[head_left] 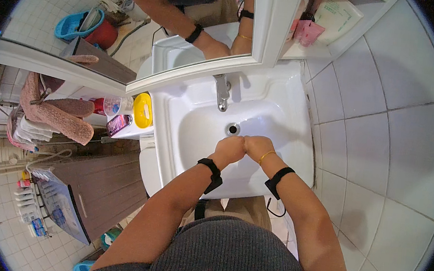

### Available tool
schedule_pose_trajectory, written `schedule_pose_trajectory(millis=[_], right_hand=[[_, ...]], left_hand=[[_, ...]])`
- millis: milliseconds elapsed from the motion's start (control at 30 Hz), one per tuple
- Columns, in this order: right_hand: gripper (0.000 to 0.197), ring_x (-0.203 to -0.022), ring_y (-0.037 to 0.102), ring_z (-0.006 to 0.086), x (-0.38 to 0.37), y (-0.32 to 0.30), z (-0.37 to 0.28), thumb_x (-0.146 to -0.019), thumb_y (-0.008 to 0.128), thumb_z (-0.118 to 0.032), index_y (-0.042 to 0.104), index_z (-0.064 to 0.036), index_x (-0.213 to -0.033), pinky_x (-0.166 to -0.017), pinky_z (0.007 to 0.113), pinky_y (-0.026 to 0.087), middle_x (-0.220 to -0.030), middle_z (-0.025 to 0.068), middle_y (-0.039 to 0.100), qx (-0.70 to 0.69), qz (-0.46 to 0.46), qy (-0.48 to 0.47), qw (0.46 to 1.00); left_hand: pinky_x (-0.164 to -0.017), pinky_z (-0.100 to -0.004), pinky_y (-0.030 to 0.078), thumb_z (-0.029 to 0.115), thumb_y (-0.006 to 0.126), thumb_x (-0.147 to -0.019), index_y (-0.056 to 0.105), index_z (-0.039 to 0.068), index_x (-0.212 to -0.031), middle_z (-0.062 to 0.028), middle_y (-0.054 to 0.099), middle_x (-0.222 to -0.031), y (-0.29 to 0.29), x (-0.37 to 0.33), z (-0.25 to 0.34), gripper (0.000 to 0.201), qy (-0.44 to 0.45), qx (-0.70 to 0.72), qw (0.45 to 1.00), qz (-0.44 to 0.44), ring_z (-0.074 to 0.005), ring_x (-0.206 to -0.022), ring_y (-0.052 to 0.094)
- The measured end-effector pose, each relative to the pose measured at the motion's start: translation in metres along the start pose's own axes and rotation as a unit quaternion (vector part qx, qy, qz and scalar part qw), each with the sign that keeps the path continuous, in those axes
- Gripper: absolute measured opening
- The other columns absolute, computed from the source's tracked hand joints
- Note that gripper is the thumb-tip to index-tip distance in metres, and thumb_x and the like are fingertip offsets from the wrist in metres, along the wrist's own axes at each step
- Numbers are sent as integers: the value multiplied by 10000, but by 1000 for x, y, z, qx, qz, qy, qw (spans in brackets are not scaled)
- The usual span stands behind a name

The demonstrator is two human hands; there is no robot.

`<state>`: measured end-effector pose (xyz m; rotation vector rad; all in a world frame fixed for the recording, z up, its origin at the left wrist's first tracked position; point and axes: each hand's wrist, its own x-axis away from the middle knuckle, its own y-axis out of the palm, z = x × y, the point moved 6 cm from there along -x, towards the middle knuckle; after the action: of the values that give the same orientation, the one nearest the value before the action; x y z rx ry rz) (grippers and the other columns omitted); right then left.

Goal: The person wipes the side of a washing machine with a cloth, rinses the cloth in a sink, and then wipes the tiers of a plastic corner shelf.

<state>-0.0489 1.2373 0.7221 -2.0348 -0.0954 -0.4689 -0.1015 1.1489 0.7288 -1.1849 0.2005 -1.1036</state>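
Observation:
Over the basin of a white sink (193, 115), my left hand (230, 149) and my right hand (259, 146) meet, knuckles side by side and touching. Both are closed with the fingers curled under. Anything inside them is hidden from above. Just beyond the hands is the round dark drain (232, 129). A chrome faucet (222, 93) stands at the sink's back edge, and no water shows from its spout. Black bands circle both my wrists, and a thin gold bracelet (266, 157) is on the right one.
A mirror cabinet (202, 67) overhangs the sink's back. Left of the basin are a yellow dish (143, 110), a clear cup (118, 106) and a phone (118, 125). Pinkish towels (65, 115) hang farther left. A tiled wall (364, 129) bounds the right, below a shelf with tubes (309, 33).

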Motion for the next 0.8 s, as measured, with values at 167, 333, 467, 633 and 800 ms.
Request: schedule_pose_trajectory(millis=[167,333,467,633,800], right_hand=[[164,-756,689,345,-10,-8,-5,-844,542,-180,686,-104,-864,-654,460,547,-815,140,708,49,20,-61,997],[142,-717,691,325,-16,-7,-3,-843,554,-190,673,-112,-844,-622,446,545,-771,123,704,73,46,-117,989],[158,-740,704,327,-16,-17,-1,-859,550,-188,682,-104,-833,-640,444,556,-803,131,715,98,22,-108,989],[136,-723,706,309,-25,-21,-21,-839,569,-175,675,-98,-805,-606,427,555,-771,121,712,111,29,-177,978],[105,-658,675,310,-34,-16,-34,-821,574,-181,637,-121,-761,-568,433,531,-708,99,683,152,15,-218,964]], left_hand=[[-722,-465,542,170,576,-862,655,66,-935,-162,698,-878,26,-17,-17,149,52,27,998,9,-373,-830,666],[-711,-483,528,100,566,-812,621,8,-881,-215,677,-862,24,-18,-9,128,229,118,958,126,-405,-791,651],[-737,-484,526,148,589,-789,657,-8,-790,-227,681,-842,30,-27,-10,170,115,103,987,54,-418,-806,649],[-753,-477,527,176,601,-783,679,19,-796,-224,682,-829,24,-18,-23,176,81,112,989,50,-414,-814,652],[-762,-464,531,190,616,-772,682,37,-806,-205,687,-839,17,-6,-29,170,49,132,989,35,-402,-827,655]])
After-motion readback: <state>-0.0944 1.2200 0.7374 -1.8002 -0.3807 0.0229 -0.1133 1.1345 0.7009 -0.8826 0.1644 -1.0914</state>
